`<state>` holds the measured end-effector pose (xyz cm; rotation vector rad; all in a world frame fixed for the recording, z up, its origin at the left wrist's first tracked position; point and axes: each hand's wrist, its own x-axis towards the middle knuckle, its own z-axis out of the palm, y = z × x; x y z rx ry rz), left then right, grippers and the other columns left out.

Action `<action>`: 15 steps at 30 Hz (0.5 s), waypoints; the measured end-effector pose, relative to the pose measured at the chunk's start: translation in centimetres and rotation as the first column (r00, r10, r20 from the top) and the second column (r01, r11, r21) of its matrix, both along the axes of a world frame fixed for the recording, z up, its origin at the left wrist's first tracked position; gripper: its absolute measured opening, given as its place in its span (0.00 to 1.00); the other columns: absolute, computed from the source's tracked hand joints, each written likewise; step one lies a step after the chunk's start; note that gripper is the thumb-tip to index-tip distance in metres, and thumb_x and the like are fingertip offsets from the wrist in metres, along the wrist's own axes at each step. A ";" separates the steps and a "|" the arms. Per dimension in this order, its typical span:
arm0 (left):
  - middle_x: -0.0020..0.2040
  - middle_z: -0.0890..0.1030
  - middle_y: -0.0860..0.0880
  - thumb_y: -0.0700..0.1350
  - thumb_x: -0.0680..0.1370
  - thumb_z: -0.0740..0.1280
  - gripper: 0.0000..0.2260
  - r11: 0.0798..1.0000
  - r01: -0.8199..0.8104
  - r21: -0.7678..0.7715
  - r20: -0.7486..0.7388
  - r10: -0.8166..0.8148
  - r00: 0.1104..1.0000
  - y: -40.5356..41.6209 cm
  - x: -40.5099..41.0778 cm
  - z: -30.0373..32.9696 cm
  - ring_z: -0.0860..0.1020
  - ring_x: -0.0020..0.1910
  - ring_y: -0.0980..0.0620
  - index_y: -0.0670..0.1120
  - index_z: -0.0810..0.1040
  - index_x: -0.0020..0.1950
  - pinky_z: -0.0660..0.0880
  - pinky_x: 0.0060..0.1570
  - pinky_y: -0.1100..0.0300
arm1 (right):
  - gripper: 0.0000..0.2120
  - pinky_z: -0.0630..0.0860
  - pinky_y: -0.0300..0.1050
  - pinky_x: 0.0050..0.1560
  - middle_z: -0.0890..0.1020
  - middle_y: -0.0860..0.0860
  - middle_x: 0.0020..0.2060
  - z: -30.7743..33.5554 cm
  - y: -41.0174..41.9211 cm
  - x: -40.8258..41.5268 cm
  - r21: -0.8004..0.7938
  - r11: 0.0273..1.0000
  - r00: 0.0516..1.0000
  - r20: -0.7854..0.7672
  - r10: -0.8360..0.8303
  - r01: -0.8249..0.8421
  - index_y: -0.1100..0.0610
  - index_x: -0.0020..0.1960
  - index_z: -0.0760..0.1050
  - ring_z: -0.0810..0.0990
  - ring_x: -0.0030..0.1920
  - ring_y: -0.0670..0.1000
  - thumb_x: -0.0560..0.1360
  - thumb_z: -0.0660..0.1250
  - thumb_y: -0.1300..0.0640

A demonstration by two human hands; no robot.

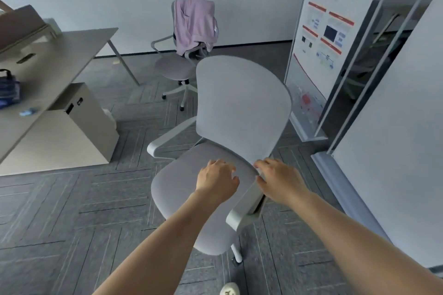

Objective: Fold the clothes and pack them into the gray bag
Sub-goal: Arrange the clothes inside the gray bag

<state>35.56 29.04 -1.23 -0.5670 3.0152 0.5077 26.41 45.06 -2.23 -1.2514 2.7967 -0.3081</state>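
Near gray chair (242, 103) blocks path to pink garment (194, 24) — open carpet (143, 108) on left.

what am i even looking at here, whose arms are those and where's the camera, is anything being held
There is no machine here. The one picture comes from a wide-angle camera worn on a person's head, looking forward and down, so the two bare arms are the wearer's own. The left hand hovers over the seat of the near gray chair, fingers loosely curled, holding nothing. The right hand is at the seat's edge by the armrest; whether it grips the chair is unclear. Behind, a pink garment hangs over the back of a second chair. At the left, a desk carries a dark blue bag and cardboard boxes. No gray bag is visible.
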 end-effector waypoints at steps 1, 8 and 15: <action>0.62 0.77 0.49 0.52 0.79 0.62 0.15 1.000 -0.002 0.000 -0.004 0.002 1.000 -0.2 -1.3 -0.1 0.71 0.64 0.47 0.51 0.77 0.63 0.71 0.57 0.53 | 0.15 0.79 0.50 0.48 0.78 0.48 0.56 -0.1 -0.1 -1.2 0.007 1.000 1.000 -0.005 0.005 -0.005 0.51 0.65 0.70 0.77 0.56 0.51 0.80 0.57 0.51; 0.59 0.77 0.50 0.50 0.79 0.61 0.14 1.000 -0.015 -0.014 -0.053 0.014 0.998 -2.5 -10.1 -0.1 0.72 0.62 0.47 0.50 0.77 0.62 0.71 0.55 0.53 | 0.16 0.75 0.49 0.49 0.77 0.48 0.60 1.5 -2.0 -9.7 0.018 1.000 0.999 -0.043 0.018 -0.017 0.51 0.67 0.69 0.74 0.61 0.53 0.80 0.57 0.50; 0.60 0.76 0.50 0.52 0.80 0.60 0.15 0.991 -0.122 -0.053 -0.075 0.118 0.990 -3.6 -18.4 1.2 0.72 0.61 0.48 0.51 0.75 0.64 0.70 0.54 0.54 | 0.17 0.74 0.48 0.47 0.77 0.48 0.61 5.1 -4.5 -19.6 -0.074 0.985 0.980 -0.135 0.146 -0.157 0.51 0.68 0.69 0.74 0.60 0.52 0.80 0.57 0.51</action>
